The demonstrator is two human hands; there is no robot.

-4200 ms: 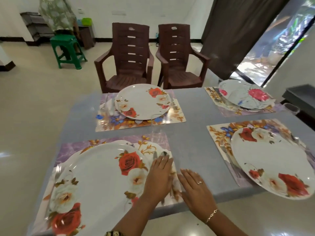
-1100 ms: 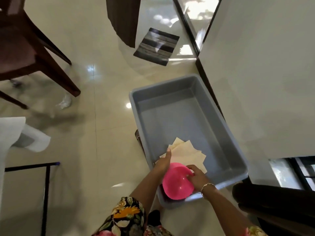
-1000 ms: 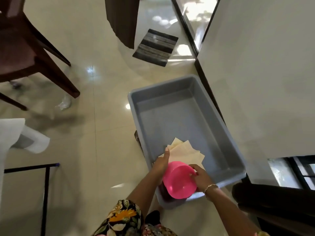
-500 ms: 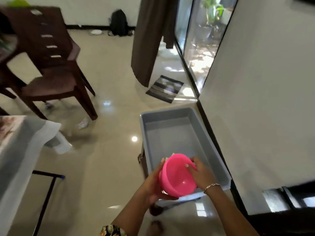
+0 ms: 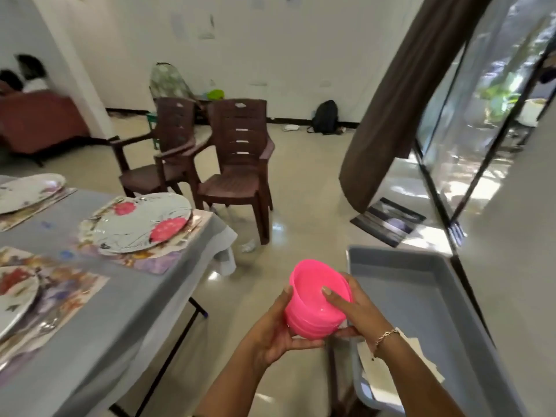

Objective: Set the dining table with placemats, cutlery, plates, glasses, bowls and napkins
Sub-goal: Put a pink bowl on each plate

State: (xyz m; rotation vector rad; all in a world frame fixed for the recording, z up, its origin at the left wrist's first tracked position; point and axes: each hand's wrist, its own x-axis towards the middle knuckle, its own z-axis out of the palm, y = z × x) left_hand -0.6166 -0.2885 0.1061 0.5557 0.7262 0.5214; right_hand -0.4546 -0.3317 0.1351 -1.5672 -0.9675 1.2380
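While both hands grip it, the stack of pink bowls point(image 5: 316, 299) is held in the air between the table point(image 5: 126, 320) right edge and the grey tub point(image 5: 421, 299). The left hand point(image 5: 279, 332) cups base and side, fingers curled. The right hand point(image 5: 358, 311) clamps the rim, one digit hooked inside. Paper napkins point(image 5: 373, 371) lie at the tub's near end. Farther off, a floral plate point(image 5: 141, 224) sits on a placemat point(image 5: 156, 263) at the table's far right corner. Two brown chairs point(image 5: 237, 164) stand beyond.
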